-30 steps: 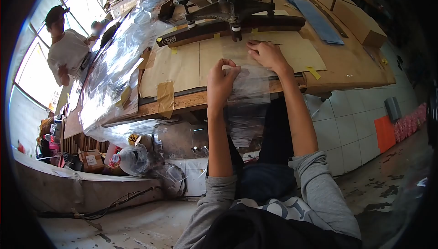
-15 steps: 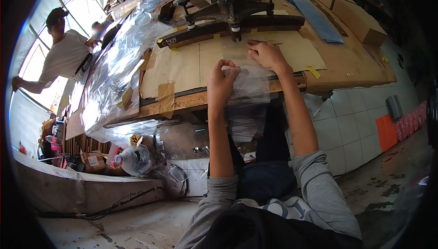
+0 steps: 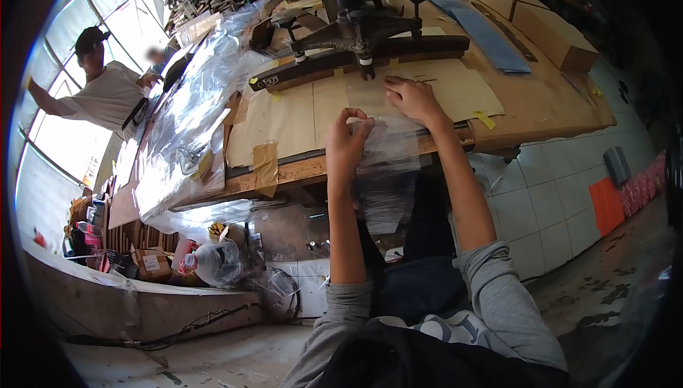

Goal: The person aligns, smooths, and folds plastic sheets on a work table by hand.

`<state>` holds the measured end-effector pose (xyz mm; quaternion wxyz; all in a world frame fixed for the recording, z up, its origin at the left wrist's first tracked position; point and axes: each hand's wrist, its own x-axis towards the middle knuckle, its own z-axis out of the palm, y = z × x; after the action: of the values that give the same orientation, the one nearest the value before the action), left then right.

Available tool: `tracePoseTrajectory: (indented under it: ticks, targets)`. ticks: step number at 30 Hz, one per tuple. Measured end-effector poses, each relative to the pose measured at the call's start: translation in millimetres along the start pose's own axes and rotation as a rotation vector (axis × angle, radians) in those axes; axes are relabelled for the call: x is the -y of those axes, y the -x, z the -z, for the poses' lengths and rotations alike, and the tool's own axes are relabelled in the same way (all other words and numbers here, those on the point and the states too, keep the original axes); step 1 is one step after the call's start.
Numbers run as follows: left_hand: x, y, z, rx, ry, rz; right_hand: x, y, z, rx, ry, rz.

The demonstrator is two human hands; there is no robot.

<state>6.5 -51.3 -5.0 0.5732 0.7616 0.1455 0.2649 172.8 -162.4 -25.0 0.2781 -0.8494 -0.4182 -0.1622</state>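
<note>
Thumb and forefinger of my left hand (image 3: 347, 142) are pinched together at the left edge of a clear plastic sheet (image 3: 388, 150). The sheet hangs over the front edge of the table, between my forearms. My right hand (image 3: 414, 101) is closed at the sheet's far right part, fingers curled and pointing left, over cream paper (image 3: 292, 123). Just beyond it sits a dark machine head (image 3: 359, 39) with a long curved bar (image 3: 313, 69) reaching across the paper. Yellow tape pieces (image 3: 484, 119) stick to the paper.
Crumpled clear plastic (image 3: 188, 132) covers the table's left side. Brown tape (image 3: 265, 167) hangs over the front edge. A blue strip (image 3: 477, 29) and cardboard boxes (image 3: 553, 36) lie at right. A person (image 3: 107, 93) stands at far left. Below is a large plastic bottle (image 3: 217, 261).
The view has shifted slightly. My hands keep nearly the same hold on the plastic sheet. The person at left has raised an arm that was lower before.
</note>
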Motion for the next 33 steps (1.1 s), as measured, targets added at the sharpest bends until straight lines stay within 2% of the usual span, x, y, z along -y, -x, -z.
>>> tracePoseTrajectory:
  ticks: [10,33]
  targets:
    - [-1.9,1.1,-0.3,-0.004,0.005,0.02,-2.2,0.9,-2.4,-0.036,-0.043,0.024]
    - [-1.7,1.4,0.6,0.01,0.009,0.001,3.3,3.3,5.0,0.041,-0.061,-0.033]
